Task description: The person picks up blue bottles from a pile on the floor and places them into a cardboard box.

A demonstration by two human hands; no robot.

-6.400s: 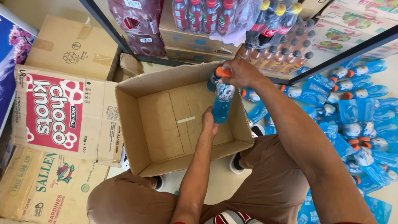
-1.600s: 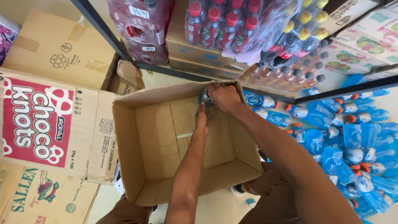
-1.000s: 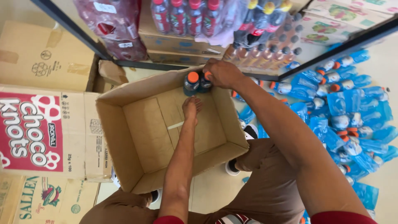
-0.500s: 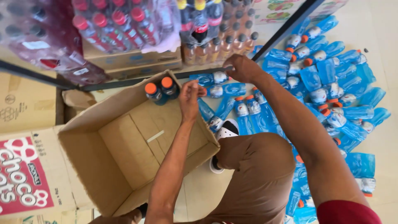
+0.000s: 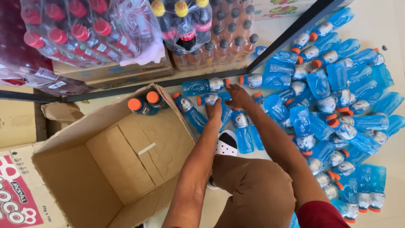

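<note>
Two hands reach into blue bottles strewn on a pale floor beside an open carton.

The pale tiled floor (image 5: 396, 25) fills the right of the frame, littered with blue drink bottles (image 5: 337, 105); a dark shelf rail (image 5: 126, 90) crosses the upper left, shrink-wrapped soda packs (image 5: 84, 33) above it. The open cardboard box (image 5: 105, 169) sits lower left with two orange-capped bottles (image 5: 143, 104) upright in its far corner. At centre top the left hand (image 5: 214, 110) curls over a lying bottle (image 5: 209, 99), touching it; the right hand (image 5: 238, 96) rests fingers-down just beside, grip unclear. Half a second earlier the left hand was at the box corner by the two bottles; now both hands are out over the floor.
</note>
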